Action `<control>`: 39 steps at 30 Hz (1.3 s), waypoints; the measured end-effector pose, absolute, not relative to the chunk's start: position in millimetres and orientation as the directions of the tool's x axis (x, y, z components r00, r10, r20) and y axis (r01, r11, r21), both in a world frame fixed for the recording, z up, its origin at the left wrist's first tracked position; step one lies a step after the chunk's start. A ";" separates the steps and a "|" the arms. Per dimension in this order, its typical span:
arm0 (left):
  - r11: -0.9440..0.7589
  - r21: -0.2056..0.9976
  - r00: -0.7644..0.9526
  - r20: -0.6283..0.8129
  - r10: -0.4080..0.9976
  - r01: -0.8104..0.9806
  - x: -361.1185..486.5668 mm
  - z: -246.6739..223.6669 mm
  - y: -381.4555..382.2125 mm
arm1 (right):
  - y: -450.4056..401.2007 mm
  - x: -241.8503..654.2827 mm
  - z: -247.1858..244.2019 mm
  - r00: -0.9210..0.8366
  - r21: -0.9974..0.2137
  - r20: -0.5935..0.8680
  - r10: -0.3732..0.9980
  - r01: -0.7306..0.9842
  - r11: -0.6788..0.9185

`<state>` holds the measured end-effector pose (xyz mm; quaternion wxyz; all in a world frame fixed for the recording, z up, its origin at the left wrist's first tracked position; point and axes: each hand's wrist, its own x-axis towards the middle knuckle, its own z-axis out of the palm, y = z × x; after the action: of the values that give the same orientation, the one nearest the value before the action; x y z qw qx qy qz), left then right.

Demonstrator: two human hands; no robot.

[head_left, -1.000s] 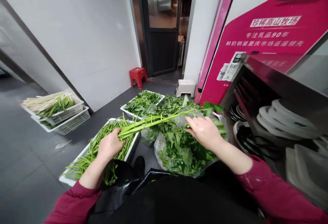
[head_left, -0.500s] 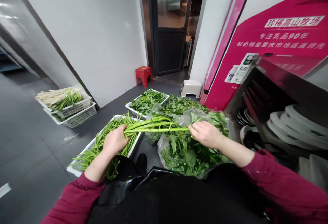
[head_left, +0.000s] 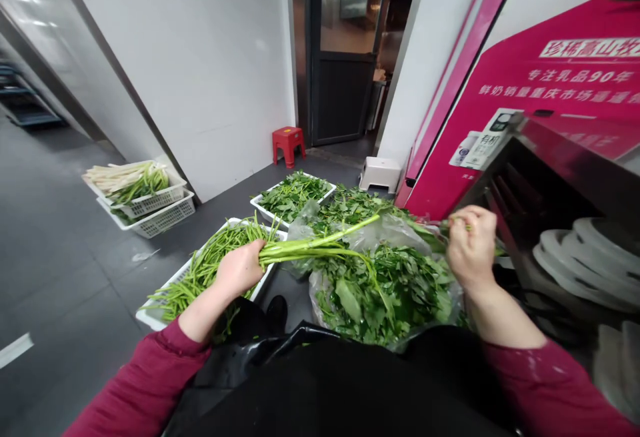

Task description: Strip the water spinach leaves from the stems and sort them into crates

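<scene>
My left hand (head_left: 240,268) is closed round a bundle of long green stems (head_left: 310,248), which point right over the leaves. Under and beside that hand lies a white basket (head_left: 150,317) of cut stems (head_left: 200,277). My right hand (head_left: 471,245) is closed on green leafy tops, partly hidden by the fingers, at the right of the pile. Between the hands a clear plastic bag (head_left: 320,290) holds loose leafy greens (head_left: 385,297). One stem in the bundle reaches up and right, its end apart from my right hand.
Behind are another white basket (head_left: 260,209) of greens, a red stool (head_left: 289,146) and a white stool (head_left: 380,174). Stacked baskets (head_left: 165,220) with pale stalks stand left. A metal shelf with white plates (head_left: 580,270) is at the right, before a pink panel (head_left: 540,90).
My right hand has moved right, away from the bundle, with leafy tops in it. The stems, before stretched between both hands, are now held only by my left hand. The view has shifted slightly.
</scene>
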<state>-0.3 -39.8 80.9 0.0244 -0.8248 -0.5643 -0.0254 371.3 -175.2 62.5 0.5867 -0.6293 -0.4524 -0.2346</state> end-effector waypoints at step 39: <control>-0.586 0.360 0.560 0.185 0.808 0.726 -40.3 69.4 -0.8 | -141.1 332.7 53.0 0.019 -0.568 0.391 0.920 0.791 0.226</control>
<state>-40.3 -0.8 69.4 -0.1221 -0.8746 -0.4385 -0.1672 332.7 -141.1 53.0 0.3606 -0.6158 -0.6948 0.0894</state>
